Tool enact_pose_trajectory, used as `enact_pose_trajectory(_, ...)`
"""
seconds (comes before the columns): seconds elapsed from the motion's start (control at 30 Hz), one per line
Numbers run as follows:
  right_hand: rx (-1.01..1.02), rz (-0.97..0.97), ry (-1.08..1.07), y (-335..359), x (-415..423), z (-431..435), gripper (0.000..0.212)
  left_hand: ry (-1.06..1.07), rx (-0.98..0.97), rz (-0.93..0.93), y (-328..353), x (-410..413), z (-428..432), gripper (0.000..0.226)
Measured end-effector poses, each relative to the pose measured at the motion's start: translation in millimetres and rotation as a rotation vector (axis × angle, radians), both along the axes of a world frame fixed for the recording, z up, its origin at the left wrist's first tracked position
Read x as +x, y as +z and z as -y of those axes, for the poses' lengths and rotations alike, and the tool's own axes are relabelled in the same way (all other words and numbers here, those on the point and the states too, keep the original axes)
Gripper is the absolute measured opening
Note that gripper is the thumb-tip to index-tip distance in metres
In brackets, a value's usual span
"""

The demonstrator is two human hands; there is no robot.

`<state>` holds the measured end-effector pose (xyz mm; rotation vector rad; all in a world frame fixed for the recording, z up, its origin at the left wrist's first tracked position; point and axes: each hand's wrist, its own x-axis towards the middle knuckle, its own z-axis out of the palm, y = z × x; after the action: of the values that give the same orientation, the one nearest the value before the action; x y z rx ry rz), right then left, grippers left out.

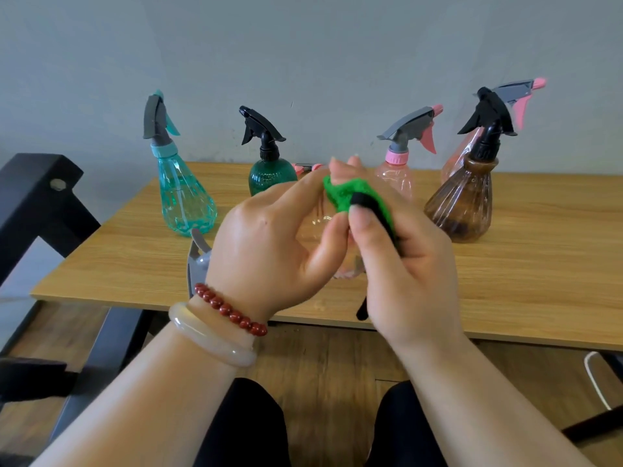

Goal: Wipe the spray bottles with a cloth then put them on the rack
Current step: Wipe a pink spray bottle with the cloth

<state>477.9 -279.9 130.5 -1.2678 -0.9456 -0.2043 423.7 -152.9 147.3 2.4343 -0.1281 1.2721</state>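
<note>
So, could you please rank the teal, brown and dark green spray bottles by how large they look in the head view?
1. Teal bottle and brown bottle: look alike, so unranked.
2. Dark green bottle: smallest, though its base is hidden behind the left hand.

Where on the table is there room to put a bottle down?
Bare wood lies right of the brown bottle, out to the table edge, and in front of the teal bottle. The back row by the wall is crowded.

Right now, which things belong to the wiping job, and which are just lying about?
Job: clear bottle in left hand; green cloth in right hand; teal bottle, dark green bottle, pink bottle, second pink bottle, brown bottle; black rack.
Not: beaded bracelet, pale bangle, white loop.
</note>
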Motion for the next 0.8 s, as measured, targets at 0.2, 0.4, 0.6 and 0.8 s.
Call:
enact_pose_trajectory(0.2, 0.005, -0.282, 0.006, 0.1, 10.9, -3.4, 0.019, 0.008, 0.008, 0.022, -1.7, 0.9, 1.5, 0.046)
enact_pose_trajectory(0.4, -0.022, -0.116, -0.016, -3.2, -1.5, -2.9, 0.02, 0.007, -0.066, 0.033, 0.5, 0.3, -1.9, 0.043)
enact_pose_trajectory(0.6, 0.015, -0.262, -0.069, -3.8, -7.4, -7.6, 0.023, -0.023, -0.152, 0.053, 0.8, 1.2, -1.4, 0.038)
enact_pose_trajectory(0.8, -0.043, -0.302, -0.143, -13.3, -0.7, -8.9, 0.032, -0.042, -0.216, 0.048, -3.4, -2.4, -2.7, 0.037)
